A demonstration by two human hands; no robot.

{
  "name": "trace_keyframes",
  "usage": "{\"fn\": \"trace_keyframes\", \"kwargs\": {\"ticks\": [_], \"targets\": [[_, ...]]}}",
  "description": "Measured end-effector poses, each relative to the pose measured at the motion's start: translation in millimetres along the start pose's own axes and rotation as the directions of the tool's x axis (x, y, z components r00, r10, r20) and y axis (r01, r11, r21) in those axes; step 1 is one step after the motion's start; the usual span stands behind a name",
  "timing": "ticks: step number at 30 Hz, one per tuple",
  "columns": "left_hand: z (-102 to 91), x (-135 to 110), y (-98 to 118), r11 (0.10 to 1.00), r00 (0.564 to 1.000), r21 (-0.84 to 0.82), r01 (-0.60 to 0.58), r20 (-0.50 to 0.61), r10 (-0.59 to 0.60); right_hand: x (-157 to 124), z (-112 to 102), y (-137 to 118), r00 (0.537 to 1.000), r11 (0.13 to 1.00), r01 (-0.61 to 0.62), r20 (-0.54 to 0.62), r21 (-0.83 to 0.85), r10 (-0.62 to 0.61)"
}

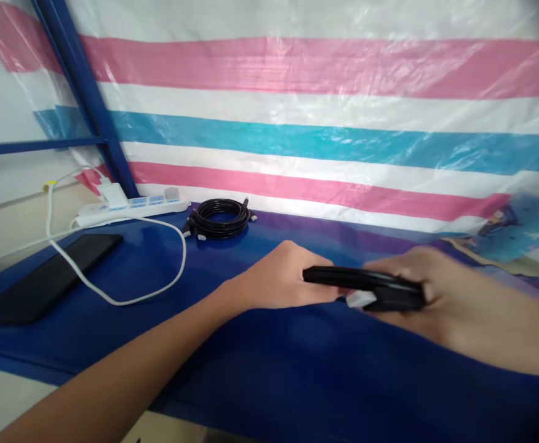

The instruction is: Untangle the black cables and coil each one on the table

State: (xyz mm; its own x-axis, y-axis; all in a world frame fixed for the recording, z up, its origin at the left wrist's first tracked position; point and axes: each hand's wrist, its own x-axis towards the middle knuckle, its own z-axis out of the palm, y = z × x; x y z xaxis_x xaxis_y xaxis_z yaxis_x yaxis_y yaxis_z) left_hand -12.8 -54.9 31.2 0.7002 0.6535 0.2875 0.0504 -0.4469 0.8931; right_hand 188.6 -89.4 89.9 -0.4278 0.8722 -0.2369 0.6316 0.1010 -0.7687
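Note:
A coiled black cable (366, 282), seen nearly edge-on, is held between my two hands above the blue tabletop. My left hand (292, 277) is closed around the coil's left side. On the other side, my right hand (417, 289) grips the coil's right end; motion blurs this hand somewhat. A whitish connector tip (360, 299) sticks out below the coil, between the hands. Farther back, another coil of black cable (221, 218) lies flat on the table, with several plug ends showing around it.
A white power strip (133, 210) with a white adapter (114, 194) sits at the back left. Its white cord (126, 303) loops over the table (269, 369) near a flat black object (52, 277). Behind hangs a striped plastic sheet (297, 141); bluish packaging (523, 227) lies at right.

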Motion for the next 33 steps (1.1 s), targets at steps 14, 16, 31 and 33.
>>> {"fn": "trace_keyframes", "kwargs": {"ticks": [14,16,31,33], "targets": [[-43.1,-2,-14,0.965,0.965,-0.039,0.259,0.057,-0.257,46,-16,-14,0.989,0.989,-0.143,0.033,-0.047,0.144],[-72.1,-11,-9,0.98,0.967,-0.07,0.186,-0.162,-0.196,56,-24,-26,0.987,0.977,0.003,-0.155,-0.214,-0.037],[-182.2,-37,-53,0.935,0.332,0.09,0.342,-0.943,-0.031,285,60,-86,0.874,0.424,0.427,0.244,-0.799,-0.421],[-192.6,-27,-60,0.886,0.395,0.109,0.45,-0.914,-0.088,288,57,-84,0.86,0.428,0.474,0.301,-0.769,-0.413]]}}
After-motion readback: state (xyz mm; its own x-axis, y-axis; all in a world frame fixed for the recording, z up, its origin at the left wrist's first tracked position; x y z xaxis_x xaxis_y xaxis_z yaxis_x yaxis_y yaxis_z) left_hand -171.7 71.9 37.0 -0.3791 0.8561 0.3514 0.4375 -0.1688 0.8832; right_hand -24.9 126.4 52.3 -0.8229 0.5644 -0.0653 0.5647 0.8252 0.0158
